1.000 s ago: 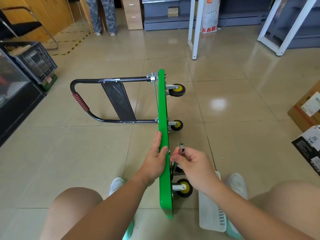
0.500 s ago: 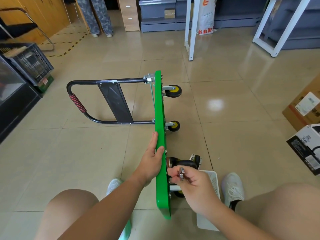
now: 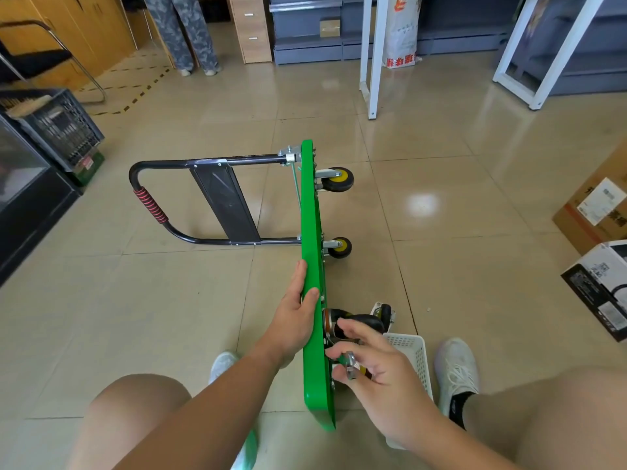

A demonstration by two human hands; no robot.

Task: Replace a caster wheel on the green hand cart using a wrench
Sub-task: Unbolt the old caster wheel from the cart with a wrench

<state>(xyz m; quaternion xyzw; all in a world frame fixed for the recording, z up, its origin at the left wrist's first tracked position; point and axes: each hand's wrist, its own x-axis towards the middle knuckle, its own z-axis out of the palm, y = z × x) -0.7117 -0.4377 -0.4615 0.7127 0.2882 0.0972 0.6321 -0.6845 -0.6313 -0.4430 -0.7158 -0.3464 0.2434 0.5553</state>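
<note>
The cart (image 3: 310, 232) stands on its long edge on the floor (image 3: 169, 300), deck upright and running away from the person. Its black handle (image 3: 149, 205) lies flat to the left of the deck. Two yellow-hubbed wheels (image 3: 337, 179) stick out from the deck's right face at the far end.

The left hand (image 3: 295, 317) holds the deck's top edge near its middle, thumb over the edge and fingers down the left face, so its grip is closed on the cart. The right hand (image 3: 380, 378) is just right of the deck at the near end. Thumb and a finger pinch the small wrench (image 3: 349, 362), which has a green shaft and a metal head, close against the deck's underside; the forefinger is stretched out above it.

A dark rounded part with an orange ring (image 3: 356, 322) sits against the deck just beyond that hand; I cannot tell what it is. A loose caster (image 3: 383, 313) lies on the floor right of the deck, touching the far end of a white basket (image 3: 412, 354). Cardboard boxes (image 3: 597, 212) sit well to the right of the cart, a black crate (image 3: 57, 127) far to its left.
</note>
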